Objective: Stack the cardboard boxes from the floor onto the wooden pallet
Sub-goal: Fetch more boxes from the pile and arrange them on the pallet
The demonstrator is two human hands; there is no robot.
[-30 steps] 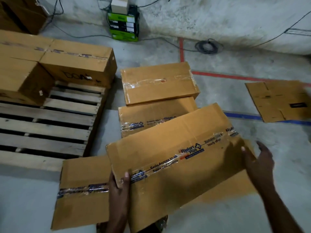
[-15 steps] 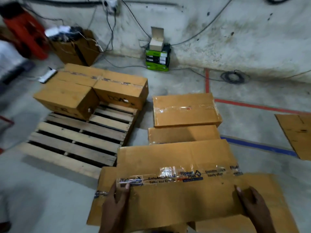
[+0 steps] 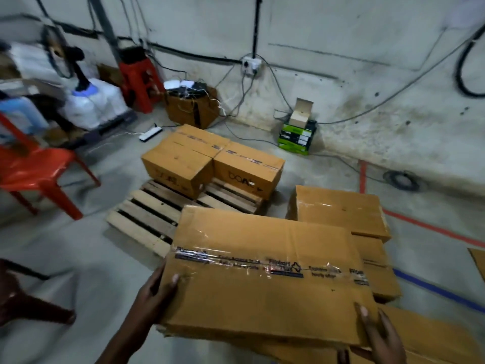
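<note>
I hold a large flat cardboard box (image 3: 265,274) with printed tape across its top, lifted off the floor. My left hand (image 3: 157,292) grips its left edge, thumb on top. My right hand (image 3: 378,334) grips its near right corner. The wooden pallet (image 3: 154,216) lies ahead on the left, with two brown boxes (image 3: 181,164) (image 3: 248,169) side by side on its far end. Two more boxes (image 3: 341,208) (image 3: 378,269) lie on the floor to the right of the pallet. Another flat box (image 3: 430,337) lies under the one I hold.
A red plastic chair (image 3: 34,166) stands at the left. A dark stool (image 3: 23,298) is at the near left. Against the wall are a brown box with devices (image 3: 194,106), a power strip (image 3: 150,134), green boxes (image 3: 296,136) and loose cables (image 3: 399,177). Red and blue floor lines (image 3: 433,290) run on the right.
The box has risen from the floor stack in both hands. My view has lifted and swung left, so the pallet, chair and wall now show.
</note>
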